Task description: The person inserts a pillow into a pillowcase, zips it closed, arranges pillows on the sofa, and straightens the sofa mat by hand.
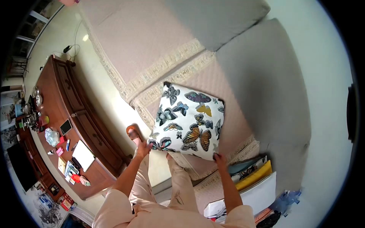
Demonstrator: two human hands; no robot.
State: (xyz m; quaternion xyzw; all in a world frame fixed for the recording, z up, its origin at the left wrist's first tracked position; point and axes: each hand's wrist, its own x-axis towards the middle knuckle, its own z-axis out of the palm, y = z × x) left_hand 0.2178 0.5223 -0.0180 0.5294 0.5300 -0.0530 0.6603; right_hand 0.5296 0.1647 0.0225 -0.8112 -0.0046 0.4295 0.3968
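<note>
A white cushion [186,119] printed with colourful butterflies is held out in front of me, above the quilted pink sofa cover [224,91]. My left hand [143,148] is closed on its near left corner. At the near right corner, my right hand [219,159] grips the fabric, with the fingers partly hidden. The cushion's far corners stick out with no hand on them. Close to my right forearm lie a yellow cushion [254,176] and a white item [258,193] on the sofa's near end.
A grey sofa back [273,91] runs along the right. To the left stands a brown wooden table [57,98] bearing a tablet [65,127], white paper [83,155] and small items. An orange slipper [133,133] is on my foot. A cable [78,34] trails across the floor.
</note>
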